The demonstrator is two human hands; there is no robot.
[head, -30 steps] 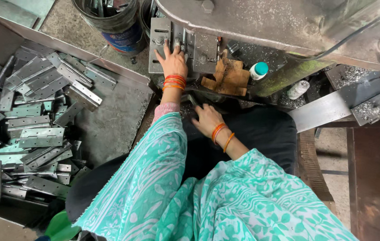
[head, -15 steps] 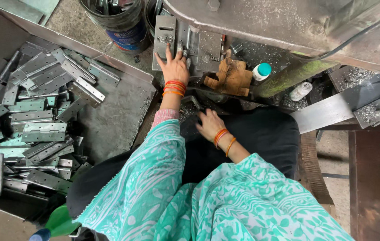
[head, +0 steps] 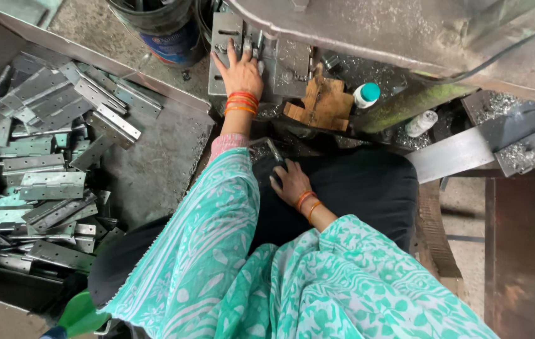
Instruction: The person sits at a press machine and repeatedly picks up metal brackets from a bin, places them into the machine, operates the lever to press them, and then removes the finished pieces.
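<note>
The left hand point(head: 240, 70) lies flat on the slotted steel die plate point(head: 225, 37) of the press, fingers point(head: 230, 53) spread and stretched out over the plate, gripping nothing that can be seen. Orange bangles ring its wrist. Just right of the die plate sits a notched wooden block point(head: 321, 103), and right of that block stands a small white bottle with a teal cap point(head: 366, 95). A second, clear bottle point(head: 419, 123) lies farther right, near a flat steel strip point(head: 462, 154).

The right hand point(head: 291, 182) rests low, below the die plate, on black cloth over the lap, its fingers loosely curled beside a small dark metal piece point(head: 272, 150); whether they actually hold it cannot be told.

Left of the die plate, a large sheet-metal tray point(head: 154, 169) holds a heap of grey steel hinges point(head: 48, 144), piled every way, mostly along its left half. Above the tray and beside the die plate stands a dark bucket point(head: 164, 28). Metal shavings point(head: 525, 150) lie scattered at the far right.
</note>
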